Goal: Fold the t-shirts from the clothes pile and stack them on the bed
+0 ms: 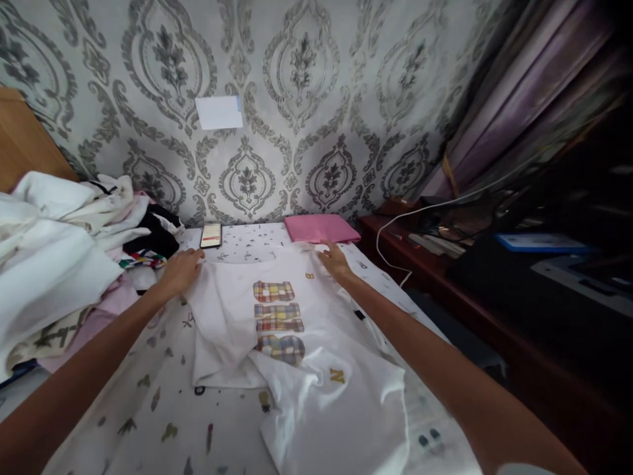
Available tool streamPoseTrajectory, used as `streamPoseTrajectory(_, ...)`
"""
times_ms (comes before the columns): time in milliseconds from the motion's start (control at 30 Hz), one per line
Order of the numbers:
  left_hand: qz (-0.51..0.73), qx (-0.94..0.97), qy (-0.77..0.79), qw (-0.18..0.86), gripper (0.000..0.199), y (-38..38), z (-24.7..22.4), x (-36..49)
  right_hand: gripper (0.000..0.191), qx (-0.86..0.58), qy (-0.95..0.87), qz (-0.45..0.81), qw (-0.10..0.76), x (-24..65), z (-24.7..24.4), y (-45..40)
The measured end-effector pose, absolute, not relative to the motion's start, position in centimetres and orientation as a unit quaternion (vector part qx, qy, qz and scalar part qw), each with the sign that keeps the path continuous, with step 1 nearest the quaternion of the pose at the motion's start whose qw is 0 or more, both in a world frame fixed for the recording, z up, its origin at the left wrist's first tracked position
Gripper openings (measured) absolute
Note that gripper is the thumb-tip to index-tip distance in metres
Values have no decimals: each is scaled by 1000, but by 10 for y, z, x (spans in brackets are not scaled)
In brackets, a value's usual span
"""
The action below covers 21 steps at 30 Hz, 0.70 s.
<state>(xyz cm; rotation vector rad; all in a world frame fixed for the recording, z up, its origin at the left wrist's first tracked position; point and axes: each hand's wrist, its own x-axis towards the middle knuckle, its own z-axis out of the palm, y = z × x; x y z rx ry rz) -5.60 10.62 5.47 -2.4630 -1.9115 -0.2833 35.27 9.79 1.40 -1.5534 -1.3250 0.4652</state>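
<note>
A white T-shirt [329, 330] with plaid letters and small gold letters lies on the bed, its far part spread flat and its near part rumpled. My left hand [182, 270] grips the shirt's far left corner, fingers closed at the edge. At the far right edge, my right hand [336, 261] pinches the white cloth between thumb and fingers. Just beyond that hand rests a folded pink cloth [321, 228]. A phone [211, 235] with a lit screen lies beyond my left hand.
A heap of clothes [64, 231] rises on the left beside a wooden board [30, 138]. The patterned white sheet [173, 422] covers the bed. Patterned wall stands behind. On the right, a white cable [378, 234] hangs over a dark red ledge [445, 270] holding clutter.
</note>
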Motion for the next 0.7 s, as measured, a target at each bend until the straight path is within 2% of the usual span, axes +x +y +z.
streamPoseTrajectory(100,-141,-874,-453,-102,32,53,61,-43,28,-627,-610,168,454,350,22,38)
streamPoseTrajectory(167,-122,-908,-352,-191,34,11,69,-31,24,-578,-707,153,377,340,30,-21)
streamPoseTrajectory(267,-50,-940,-272,-200,41,-39,72,-16,21,-503,-798,173,284,315,38,-117)
streamPoseTrajectory(300,-28,-946,-267,-181,42,-49,71,-13,19,-488,-816,173,259,306,38,-145)
streamPoseTrajectory(367,-1,-948,-284,-146,37,-57,68,-14,34,-481,-833,131,240,291,32,-187)
streamPoseTrajectory(433,10,-940,-312,-137,34,-53,70,-22,33,-496,-832,96,230,284,23,-209)
streamPoseTrajectory(500,11,-933,-319,-165,30,-43,81,-40,18,-514,-825,89,218,285,14,-216)
streamPoseTrajectory(700,29,-897,-348,-271,27,-35,118,-128,27,-508,-833,65,209,305,-3,-220)
